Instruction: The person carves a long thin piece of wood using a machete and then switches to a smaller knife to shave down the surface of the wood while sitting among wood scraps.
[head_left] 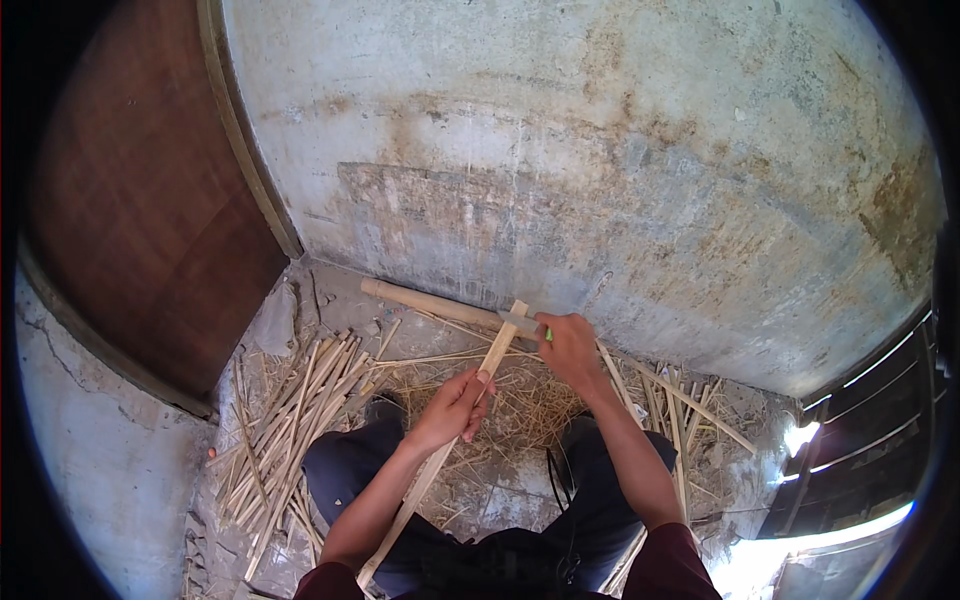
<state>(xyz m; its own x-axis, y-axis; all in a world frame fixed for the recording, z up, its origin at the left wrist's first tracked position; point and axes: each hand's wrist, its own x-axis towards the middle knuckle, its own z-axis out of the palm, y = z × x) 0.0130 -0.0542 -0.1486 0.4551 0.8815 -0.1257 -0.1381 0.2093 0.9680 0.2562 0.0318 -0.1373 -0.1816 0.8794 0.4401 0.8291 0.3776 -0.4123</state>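
Observation:
My left hand (455, 408) is closed around a long, flat bamboo strip (501, 343). The strip slants from beside my left leg up toward the wall, past my fingers. In my right hand (572, 352) is a knife (519, 322), its grey blade lying across the strip close to the far end. A bit of green shows at the handle by my fingers; the rest of the grip is hidden. Under the hands, pale shavings (515, 400) cover the floor between my legs.
A thick bamboo pole (425, 299) lies along the wall's foot (620, 200). A heap of split sticks (290, 430) is on the left, with more sticks (690, 420) on the right. A brown door (150, 200) stands at the left, dark slats (860, 470) at the right.

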